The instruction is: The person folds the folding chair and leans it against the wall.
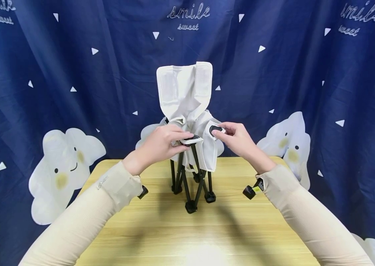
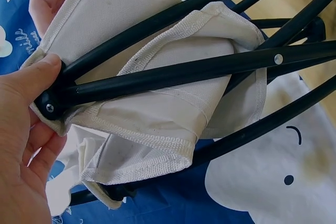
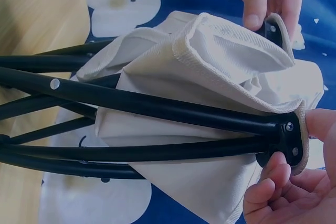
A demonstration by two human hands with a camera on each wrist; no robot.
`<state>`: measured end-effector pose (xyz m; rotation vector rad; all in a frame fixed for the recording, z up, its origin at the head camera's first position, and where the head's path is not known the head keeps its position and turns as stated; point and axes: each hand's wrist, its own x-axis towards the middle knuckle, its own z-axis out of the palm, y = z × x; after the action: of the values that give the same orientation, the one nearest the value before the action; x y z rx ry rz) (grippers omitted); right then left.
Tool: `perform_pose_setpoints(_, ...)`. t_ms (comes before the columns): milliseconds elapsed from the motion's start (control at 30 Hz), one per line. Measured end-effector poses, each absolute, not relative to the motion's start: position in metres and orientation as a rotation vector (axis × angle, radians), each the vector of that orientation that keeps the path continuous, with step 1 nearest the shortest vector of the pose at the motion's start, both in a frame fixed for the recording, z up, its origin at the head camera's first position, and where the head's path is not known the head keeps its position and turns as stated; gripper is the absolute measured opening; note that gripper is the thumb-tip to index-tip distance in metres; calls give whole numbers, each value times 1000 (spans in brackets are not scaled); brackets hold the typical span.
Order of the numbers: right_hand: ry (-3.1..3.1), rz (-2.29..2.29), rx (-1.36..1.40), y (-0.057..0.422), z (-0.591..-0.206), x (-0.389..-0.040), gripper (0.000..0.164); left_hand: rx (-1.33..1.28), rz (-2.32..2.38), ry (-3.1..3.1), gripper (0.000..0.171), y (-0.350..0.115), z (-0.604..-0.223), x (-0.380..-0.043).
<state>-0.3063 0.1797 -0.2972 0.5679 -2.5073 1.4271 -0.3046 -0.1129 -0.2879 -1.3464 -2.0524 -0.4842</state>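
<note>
A small folding chair (image 1: 204, 140) with white cloth and black tube legs (image 1: 196, 184) stands partly folded on the table, its backrest cloth (image 1: 185, 87) upright. My left hand (image 1: 163, 145) pinches one front corner of the seat, where a black plastic joint (image 2: 50, 103) meets the cloth. With thumb and fingers, my right hand (image 1: 238, 137) holds the other corner, at a black joint with two screws (image 3: 291, 139). Between the two corners the seat cloth (image 3: 157, 114) hangs in slack folds. The leg tubes cross close together below it.
The wooden table (image 1: 134, 229) carries the chair's black feet (image 1: 191, 207). Behind hangs a dark blue curtain (image 1: 114, 92) with white clouds and triangles. A small black device (image 1: 249, 192) is strapped at the right wrist.
</note>
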Motion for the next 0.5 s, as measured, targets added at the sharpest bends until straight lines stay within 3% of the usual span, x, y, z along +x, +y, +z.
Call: perform_pose_setpoints(500,-2504,1345,551,169,-297,-302,42,-1301,-362,-2124,35,-109,-280,-302)
